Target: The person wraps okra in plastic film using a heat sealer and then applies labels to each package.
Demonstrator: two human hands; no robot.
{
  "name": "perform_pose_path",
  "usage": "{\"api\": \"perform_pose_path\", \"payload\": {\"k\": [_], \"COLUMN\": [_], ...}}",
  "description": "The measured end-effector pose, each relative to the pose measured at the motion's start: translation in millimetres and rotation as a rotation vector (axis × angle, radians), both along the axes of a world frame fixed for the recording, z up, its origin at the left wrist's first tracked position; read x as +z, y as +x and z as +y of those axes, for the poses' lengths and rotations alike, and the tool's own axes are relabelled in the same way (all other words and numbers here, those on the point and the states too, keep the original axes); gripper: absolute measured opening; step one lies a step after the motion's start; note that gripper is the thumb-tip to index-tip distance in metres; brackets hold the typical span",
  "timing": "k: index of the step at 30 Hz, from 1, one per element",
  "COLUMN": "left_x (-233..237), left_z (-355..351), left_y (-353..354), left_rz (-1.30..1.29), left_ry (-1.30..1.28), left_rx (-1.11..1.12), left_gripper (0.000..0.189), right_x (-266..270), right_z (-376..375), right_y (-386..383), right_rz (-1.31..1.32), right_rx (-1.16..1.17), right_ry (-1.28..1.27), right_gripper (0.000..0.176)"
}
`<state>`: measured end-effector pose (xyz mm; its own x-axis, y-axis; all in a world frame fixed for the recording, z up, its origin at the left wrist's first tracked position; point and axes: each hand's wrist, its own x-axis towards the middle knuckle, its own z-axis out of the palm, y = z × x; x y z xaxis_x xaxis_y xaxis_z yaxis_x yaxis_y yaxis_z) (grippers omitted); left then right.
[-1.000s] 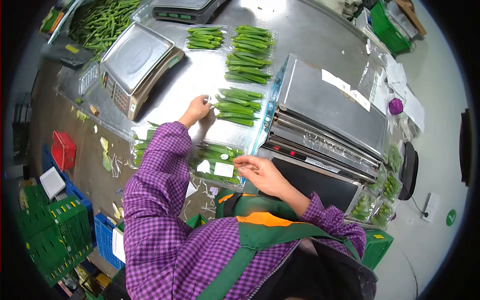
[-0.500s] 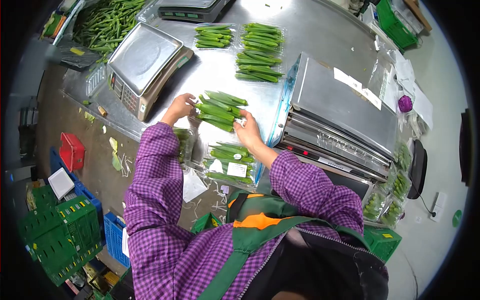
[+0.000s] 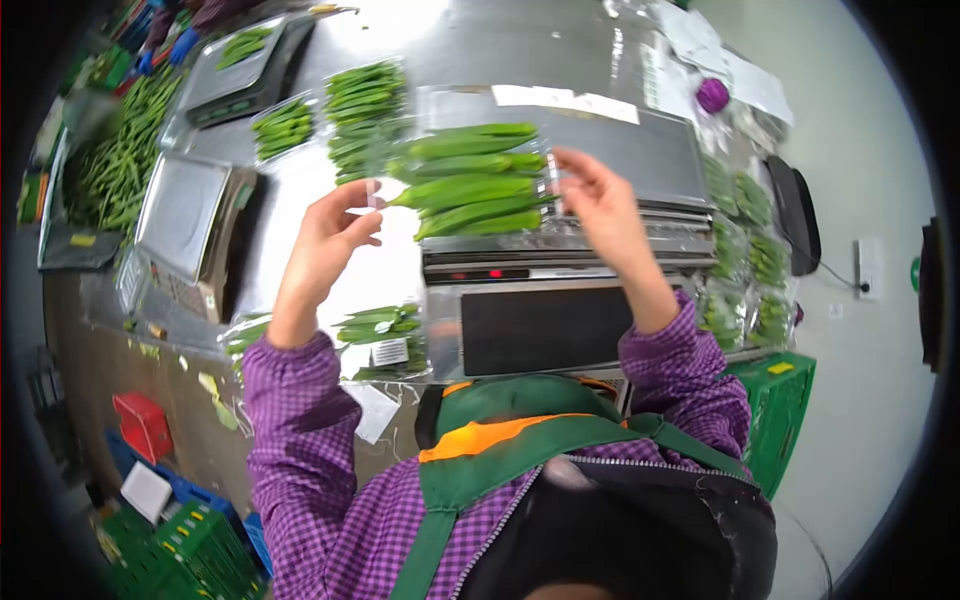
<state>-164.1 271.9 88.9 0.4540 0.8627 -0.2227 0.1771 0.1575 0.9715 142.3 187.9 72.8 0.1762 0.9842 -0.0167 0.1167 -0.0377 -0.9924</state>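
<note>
Between my hands a clear plastic tray of green okra [image 3: 475, 185] is held up, level with the wrapping machine [image 3: 660, 150]. My left hand [image 3: 335, 230] pinches the tray's left edge, thumb and fingers closed on the plastic. At the right end, my right hand [image 3: 605, 205] grips the other edge with its fingers curled. Below my left hand lies a wrapped okra pack [image 3: 385, 325] with a white label. Another okra tray [image 3: 365, 95] sits on the steel table behind, partly hidden by the held one.
Left stands a weighing scale [image 3: 185, 215]; a second scale [image 3: 240, 75] is behind it, near a co-worker's blue-gloved hand [image 3: 184, 45]. Loose okra [image 3: 130, 145] is heaped at far left. Several wrapped packs [image 3: 745, 260] lie right of the machine's dark plate [image 3: 545, 330].
Both hands have lifted the okra tray off the table and carried it right, over the machine's front. My view has turned right, and a co-worker's gloved hands now show at upper left.
</note>
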Motion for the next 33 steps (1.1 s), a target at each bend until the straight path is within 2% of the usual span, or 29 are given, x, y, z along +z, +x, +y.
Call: {"api": "perform_pose_path", "payload": {"k": [5, 9, 13, 15, 17, 19, 20, 23, 25, 26, 27, 29, 30, 31, 33], "left_x": [-33, -52, -50, -45, -43, -30, -30, -40, -47, -48, -44, -33, -20, -15, -14], "left_z": [16, 21, 16, 4, -8, -31, -45, -67, -63, -60, -61, -60, -68, -82, -94], "left_y": [146, 201, 200, 188, 163, 134, 127, 126, 145, 152, 148, 138, 129, 124, 113], "left_rz": [0.005, 0.052, 0.094, 0.101, 0.267, 0.554, 0.559, 0.705, 0.688, 0.618, 0.619, 0.259, 0.173, 0.127, 0.018], "left_ry": [0.035, 0.002, -0.064, -0.039, 0.348, 0.446, 0.446, 0.406, 0.409, 0.347, 0.352, -0.048, -0.167, -0.174, -0.463], "left_rx": [-0.119, -0.119, -0.085, -0.050, 0.006, 0.057, 0.063, 0.081, 0.043, 0.024, 0.025, 0.071, 0.037, 0.093, 0.060], "left_gripper": [0.035, 0.036, 0.036, 0.034, 0.033, 0.029, 0.029, 0.028, 0.028, 0.033, 0.033, 0.047, 0.057, 0.054, 0.051], "right_x": [-6, -32, -43, -43, -36, -9, -10, -20, -43, -46, -44, -35, -20, -14, -7], "right_z": [-10, -7, -9, -18, -49, -88, -102, -118, -101, -92, -94, -98, -105, -111, -124], "right_y": [123, 174, 186, 188, 192, 190, 187, 174, 162, 161, 162, 170, 164, 167, 174], "right_rz": [-0.086, -0.069, -0.167, -0.401, -0.621, -1.076, -1.072, -1.181, -0.948, -0.793, -0.791, -0.045, 0.136, 0.133, 0.612], "right_rx": [-0.233, -0.319, -0.230, -0.241, -0.294, -0.336, -0.331, -0.371, -0.366, -0.346, -0.349, -0.313, -0.337, -0.341, -0.140], "right_ry": [-0.036, -0.054, -0.151, -0.052, 0.047, 0.130, 0.134, -0.154, -0.063, -0.143, -0.139, -0.173, -0.134, -0.130, -0.249], "right_gripper": [0.033, 0.029, 0.022, 0.022, 0.020, 0.023, 0.023, 0.028, 0.029, 0.024, 0.024, 0.014, 0.010, 0.010, 0.013]}}
